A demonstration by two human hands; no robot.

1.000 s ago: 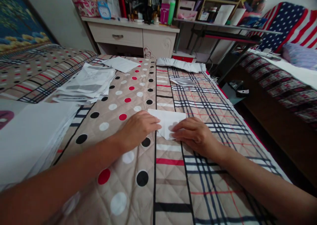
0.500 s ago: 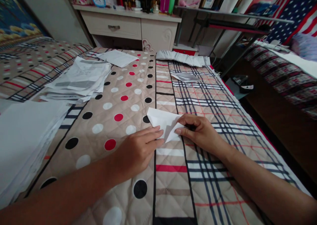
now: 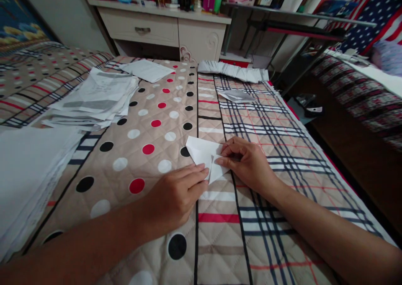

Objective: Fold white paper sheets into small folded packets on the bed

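Note:
A small white folded paper (image 3: 201,148) lies on the quilted bedspread in front of me, its left corner pointing up and left. My left hand (image 3: 180,191) keeps its lower left edge down, fingers together and fingertips on the sheet. On the other side, my right hand (image 3: 246,161) pinches the paper's right flap between thumb and fingers, folding it inward over the middle. The right end of the paper is partly hidden behind these fingers.
A pile of printed sheets (image 3: 91,94) and a stack of white paper (image 3: 28,168) lie to the left. Farther off are another paper (image 3: 149,70), a folded grey-white piece (image 3: 237,96) and a row of folded papers (image 3: 232,71). A drawer cabinet (image 3: 141,27) stands behind the bed.
My right hand has moved slightly left, bringing the paper's right flap farther over toward the middle. My left hand stays on the lower left edge. The view has shifted slightly.

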